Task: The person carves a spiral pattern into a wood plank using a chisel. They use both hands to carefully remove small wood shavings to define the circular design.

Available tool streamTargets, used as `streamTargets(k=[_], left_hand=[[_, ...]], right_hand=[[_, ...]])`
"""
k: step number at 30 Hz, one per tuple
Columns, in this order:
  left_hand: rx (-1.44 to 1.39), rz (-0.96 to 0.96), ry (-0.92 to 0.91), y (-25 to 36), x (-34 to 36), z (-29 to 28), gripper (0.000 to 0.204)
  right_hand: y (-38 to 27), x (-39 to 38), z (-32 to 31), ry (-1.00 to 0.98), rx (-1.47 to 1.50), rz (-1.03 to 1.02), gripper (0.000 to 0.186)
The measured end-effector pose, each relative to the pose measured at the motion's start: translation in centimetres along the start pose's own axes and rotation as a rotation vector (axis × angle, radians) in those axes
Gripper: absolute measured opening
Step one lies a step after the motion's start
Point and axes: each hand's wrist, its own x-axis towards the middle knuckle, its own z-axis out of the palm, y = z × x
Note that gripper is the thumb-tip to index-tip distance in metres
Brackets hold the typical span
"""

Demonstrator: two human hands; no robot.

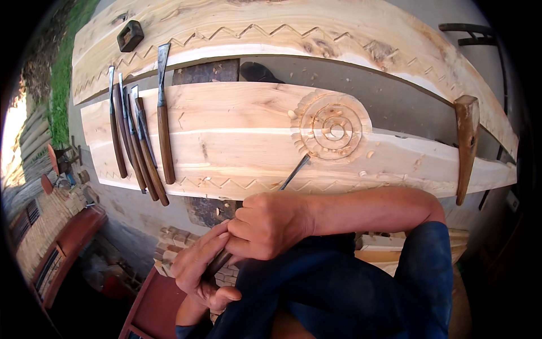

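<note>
A carving chisel slants up and away from me, its tip at the near left rim of a round carved rosette. My right hand is wrapped round the chisel, its forearm crossing from the right. Farther down the wooden handle, my left hand holds the end, partly hidden by the right. The rosette has scalloped edges and rings, with loose chips on it. It is cut into a pale wooden board with a zigzag line along its near edge.
Several chisels with wooden handles lie across the board's left end. A worn wooden mallet rests across its right end. Behind is a second zigzag-carved board bearing a dark, hollow block. A reddish bench and stacked wood stand lower left.
</note>
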Motion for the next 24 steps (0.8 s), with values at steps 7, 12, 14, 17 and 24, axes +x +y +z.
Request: streamTargets(k=[7, 12, 14, 17, 24], left_hand=[[-0.196, -0.101, 0.123, -2.7, -0.7, 0.5, 0.091], [-0.281, -0.155, 0.068, -2.3, -1.9, -0.3, 0.096], [-0.322, -0.158, 0.069, -2.0, -2.7, -0.1, 0.097], [-0.279, -0.24, 0.077, -1.6, -3.4, 0.6, 0.101], [-0.32, -0.238, 0.222, -1.1, -2.3, 0.5, 0.101]], right_hand=[[0.5, -0.2, 0.3, -0.107, -0.079, 0.024, 0.039], [-2.5, 0.3, -0.8, -0.077, -0.32, -0.058, 0.036], [-3.3, 0.3, -0.7, -0.11, -0.343, -0.03, 0.035], [-2.2, 0.3, -0.5, -0.138, -0.259, -0.05, 0.04], [0.1, 1.1, 0.6, -0.104, -0.068, -0.019, 0.044]])
